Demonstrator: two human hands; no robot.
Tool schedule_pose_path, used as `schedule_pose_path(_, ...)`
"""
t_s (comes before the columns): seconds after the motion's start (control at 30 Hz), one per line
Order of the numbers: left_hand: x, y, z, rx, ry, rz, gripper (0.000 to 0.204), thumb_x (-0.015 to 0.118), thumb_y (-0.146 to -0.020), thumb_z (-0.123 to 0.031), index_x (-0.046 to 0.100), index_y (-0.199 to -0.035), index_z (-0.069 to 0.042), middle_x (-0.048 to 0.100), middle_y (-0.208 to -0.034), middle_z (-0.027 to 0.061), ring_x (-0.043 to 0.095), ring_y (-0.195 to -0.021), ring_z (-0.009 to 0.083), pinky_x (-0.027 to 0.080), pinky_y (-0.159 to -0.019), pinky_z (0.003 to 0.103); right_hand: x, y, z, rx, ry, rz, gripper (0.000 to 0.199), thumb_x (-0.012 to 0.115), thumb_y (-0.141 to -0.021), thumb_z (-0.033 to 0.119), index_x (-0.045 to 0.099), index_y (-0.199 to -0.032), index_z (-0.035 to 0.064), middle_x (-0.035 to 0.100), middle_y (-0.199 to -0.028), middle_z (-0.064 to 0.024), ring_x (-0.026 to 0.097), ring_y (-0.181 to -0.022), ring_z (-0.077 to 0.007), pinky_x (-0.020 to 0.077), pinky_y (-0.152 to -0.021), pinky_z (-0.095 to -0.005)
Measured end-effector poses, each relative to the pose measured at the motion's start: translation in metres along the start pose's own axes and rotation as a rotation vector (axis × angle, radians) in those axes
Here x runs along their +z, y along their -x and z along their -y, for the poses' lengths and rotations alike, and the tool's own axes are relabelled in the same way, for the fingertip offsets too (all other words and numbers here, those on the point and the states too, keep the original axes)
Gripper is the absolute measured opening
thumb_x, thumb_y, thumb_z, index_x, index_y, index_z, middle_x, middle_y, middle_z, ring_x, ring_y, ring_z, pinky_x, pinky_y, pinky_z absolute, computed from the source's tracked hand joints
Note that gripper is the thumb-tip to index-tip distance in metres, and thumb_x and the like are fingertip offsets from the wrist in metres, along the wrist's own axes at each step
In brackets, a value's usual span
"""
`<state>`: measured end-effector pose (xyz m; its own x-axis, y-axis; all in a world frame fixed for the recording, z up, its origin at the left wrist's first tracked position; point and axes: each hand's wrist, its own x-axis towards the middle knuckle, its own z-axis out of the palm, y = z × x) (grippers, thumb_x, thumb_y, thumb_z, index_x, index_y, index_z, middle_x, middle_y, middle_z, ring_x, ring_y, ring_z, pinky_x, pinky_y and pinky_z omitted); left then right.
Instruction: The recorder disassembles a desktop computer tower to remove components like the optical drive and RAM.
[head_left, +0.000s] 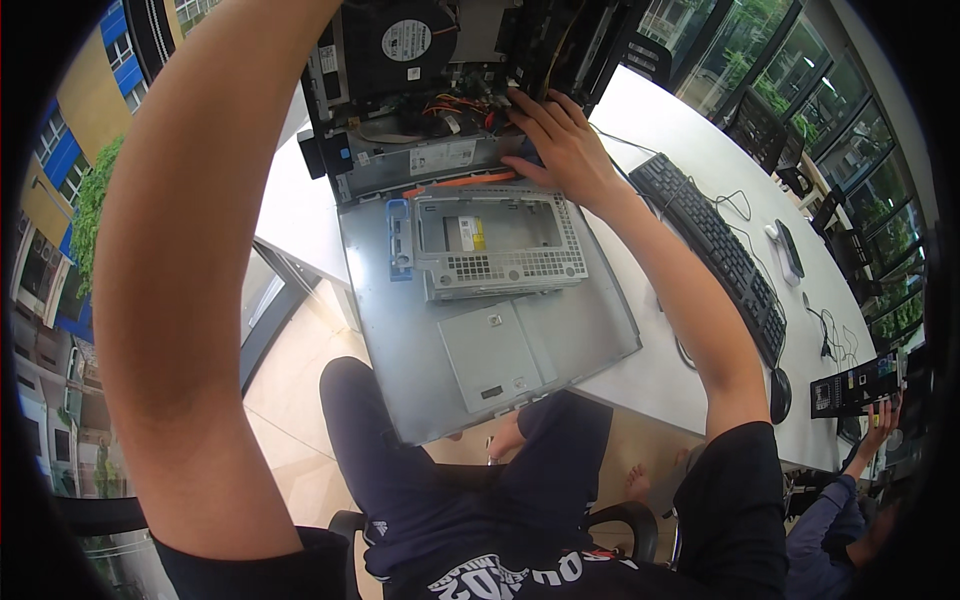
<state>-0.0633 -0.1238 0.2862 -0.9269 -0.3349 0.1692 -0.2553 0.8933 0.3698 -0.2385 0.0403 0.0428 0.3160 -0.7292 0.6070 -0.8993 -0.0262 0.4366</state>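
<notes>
An opened desktop computer case (430, 158) lies at the top of the view, its inside showing a round black fan (407, 40) and a tangle of thin coloured wires (450, 105). My right hand (565, 150) reaches into its near right part, fingers stretched and thumb apart; something dark blue shows between them, too hidden to name. My left forearm (200, 200) runs up past the case's left side, and the hand itself is beyond the upper edge. Nearer me, a perforated metal drive cage (510, 268) with a blue latch (400, 240) rests on a flat metal panel (400, 360).
An orange cable (460, 182) runs between case and cage. To the right on the white table (640, 340) are a black keyboard (710, 240), a mouse (780, 395) and loose cables. A co-worker's hand (880, 425) holds a black boxy device (855, 388) at far right. The panel overhangs my lap.
</notes>
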Motion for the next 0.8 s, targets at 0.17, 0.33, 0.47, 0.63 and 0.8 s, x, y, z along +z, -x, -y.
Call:
schedule_pose_path(0.17,0.000,-0.001,0.000,-0.004,0.009,0.000,0.069,0.068,-0.088,-0.070,0.069,-0.137,-0.021,0.063,-0.144,0.0116,0.060,-0.129,0.0284,0.045,-0.109,0.045,0.001,0.001,0.000,0.001,0.019,-0.004,0.060,0.078,-0.085,0.039,0.063,-0.130,0.0021,0.054,-0.149,-0.0128,0.056,-0.122,-0.0282,0.0382,-0.118,-0.0445)
schedule_pose_path(0.33,0.000,-0.003,0.001,0.007,0.012,-0.007,0.070,0.069,-0.087,-0.071,0.069,-0.137,-0.023,0.063,-0.144,0.0110,0.061,-0.128,0.0283,0.045,-0.109,0.044,0.000,0.001,-0.003,0.016,-0.010,0.027,0.059,0.076,-0.087,0.042,0.063,-0.130,0.0031,0.052,-0.152,-0.0133,0.056,-0.122,-0.0286,0.0377,-0.118,-0.0441)
schedule_pose_path(0.47,-0.001,-0.003,0.000,0.002,0.003,-0.002,0.070,0.068,-0.088,-0.071,0.069,-0.137,-0.021,0.064,-0.143,0.0120,0.061,-0.128,0.0286,0.046,-0.108,0.044,0.000,0.001,-0.004,0.010,0.025,0.047,0.059,0.075,-0.088,0.043,0.063,-0.129,0.0033,0.051,-0.154,-0.0132,0.056,-0.122,-0.0292,0.0374,-0.118,-0.0433)
schedule_pose_path(0.63,-0.002,-0.004,0.002,0.052,0.034,0.039,0.070,0.068,-0.089,-0.068,0.069,-0.138,-0.018,0.063,-0.144,0.0136,0.060,-0.130,0.0290,0.045,-0.110,0.043,-0.012,-0.003,-0.004,0.032,-0.036,0.049,0.049,0.075,-0.091,0.031,0.062,-0.131,0.0054,0.055,-0.150,-0.0116,0.059,-0.124,-0.0274,0.0405,-0.118,-0.0430)
schedule_pose_path(0.8,-0.001,0.000,0.000,0.005,-0.017,-0.026,0.069,0.069,-0.087,-0.069,0.069,-0.137,-0.022,0.064,-0.143,0.0125,0.058,-0.132,0.0305,0.043,-0.112,0.042,-0.039,-0.030,-0.014,0.211,-0.198,-0.143,0.031,0.075,-0.091,0.023,0.069,-0.117,0.0069,0.072,-0.117,-0.0102,0.071,-0.095,-0.0263,0.0568,-0.090,-0.0390)
